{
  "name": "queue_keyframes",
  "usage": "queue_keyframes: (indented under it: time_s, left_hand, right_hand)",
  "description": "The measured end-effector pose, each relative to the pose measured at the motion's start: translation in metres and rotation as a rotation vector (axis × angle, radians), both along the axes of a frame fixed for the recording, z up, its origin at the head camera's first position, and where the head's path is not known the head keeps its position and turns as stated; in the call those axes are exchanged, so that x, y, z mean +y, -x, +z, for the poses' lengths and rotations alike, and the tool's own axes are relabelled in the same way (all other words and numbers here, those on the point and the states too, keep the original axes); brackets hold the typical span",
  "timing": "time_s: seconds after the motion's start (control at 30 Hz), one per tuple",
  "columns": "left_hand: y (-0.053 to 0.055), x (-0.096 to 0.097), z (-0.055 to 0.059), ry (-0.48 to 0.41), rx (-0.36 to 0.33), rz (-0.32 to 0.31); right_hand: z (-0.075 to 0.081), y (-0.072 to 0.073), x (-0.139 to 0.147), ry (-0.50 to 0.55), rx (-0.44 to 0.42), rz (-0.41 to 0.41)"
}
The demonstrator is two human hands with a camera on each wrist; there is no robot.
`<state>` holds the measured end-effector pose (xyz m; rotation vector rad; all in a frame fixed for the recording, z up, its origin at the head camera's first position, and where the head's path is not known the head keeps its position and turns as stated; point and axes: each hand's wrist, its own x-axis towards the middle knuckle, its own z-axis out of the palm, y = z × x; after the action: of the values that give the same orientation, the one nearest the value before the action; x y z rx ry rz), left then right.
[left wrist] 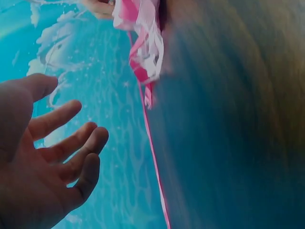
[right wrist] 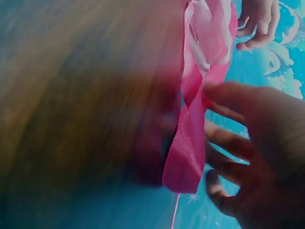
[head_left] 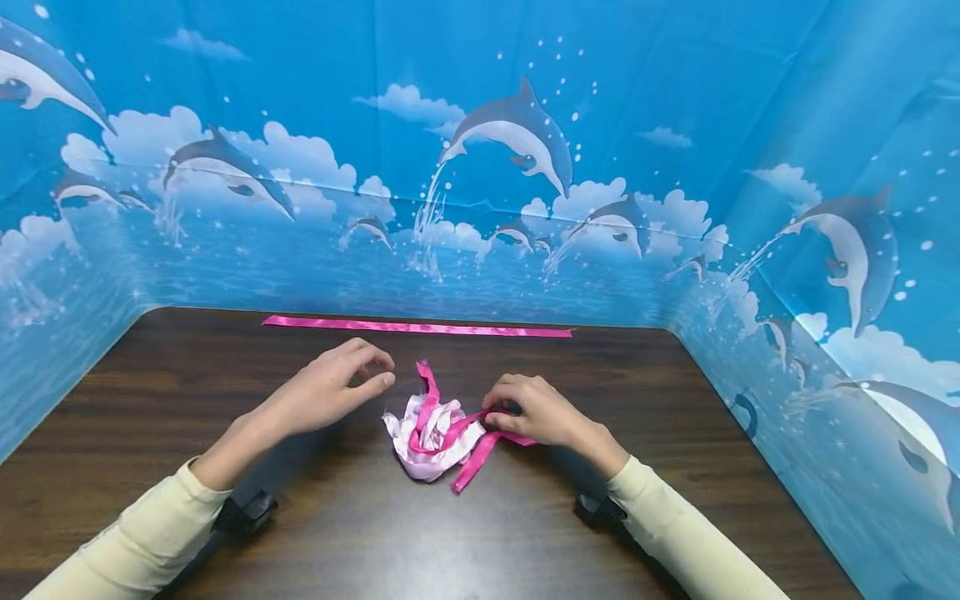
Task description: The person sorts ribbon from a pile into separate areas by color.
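Ribbon heap [head_left: 422, 463]: my right hand [head_left: 536, 410] pinches a pink strand [right wrist: 187, 148]; my left hand [head_left: 330, 387], loosely spread, beside; long ribbon [head_left: 420, 327], dolphin curtain [head_left: 315, 267] beyond.

Glossy, satin-like cloth makes up the pale ribbon [head_left: 424, 467] and bright pink ribbon [head_left: 474, 463] at frame centre. The table [head_left: 360, 542] has smooth, dark wood grain, shiny at bottom centre. Above, the backdrop [head_left: 300, 67] is smooth, creased sheeting; the sleeves [head_left: 142, 533] look matt.
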<state>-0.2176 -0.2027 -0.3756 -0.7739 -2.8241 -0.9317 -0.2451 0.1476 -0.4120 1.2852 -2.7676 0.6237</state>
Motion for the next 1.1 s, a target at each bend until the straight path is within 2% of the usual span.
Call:
queue_keyframes:
  time_s: [0.1, 0.17, 0.33, 0.5, 0.67, 0.8, 0.9, 1.0, 1.1]
  left_hand:
    - [-0.005, 0.005, -0.001, 0.012, -0.011, -0.048]
    - [-0.008, 0.007, -0.001, 0.013, -0.002, -0.065]
    - [-0.021, 0.015, 0.001, -0.014, 0.002, -0.106]
    - [-0.035, 0.034, 0.002, -0.071, -0.010, -0.157]
    - [-0.044, 0.051, -0.005, -0.080, -0.003, -0.155]
    - [-0.045, 0.057, -0.012, -0.087, 0.052, -0.149]
    - [-0.041, 0.056, -0.015, -0.127, 0.093, -0.189]
    - [-0.038, 0.055, -0.016, -0.193, 0.074, -0.255]
    - [-0.036, 0.055, -0.016, -0.230, 0.013, -0.292]
  right_hand:
    - [0.002, -0.002, -0.001, 0.023, 0.049, -0.022]
    - [0.005, -0.004, -0.001, 0.072, 0.036, -0.025]
    - [0.021, -0.014, -0.003, 0.192, -0.077, 0.000]
    - [0.042, -0.026, -0.007, 0.310, -0.183, -0.001]
    - [0.056, -0.035, -0.012, 0.460, -0.396, 0.008]
    - [0.062, -0.039, -0.014, 0.581, -0.564, 0.054]
    - [0.065, -0.040, -0.014, 0.642, -0.622, 0.077]
    - [0.067, -0.041, -0.012, 0.683, -0.647, 0.067]
    - [0.068, -0.040, -0.010, 0.711, -0.648, 0.044]
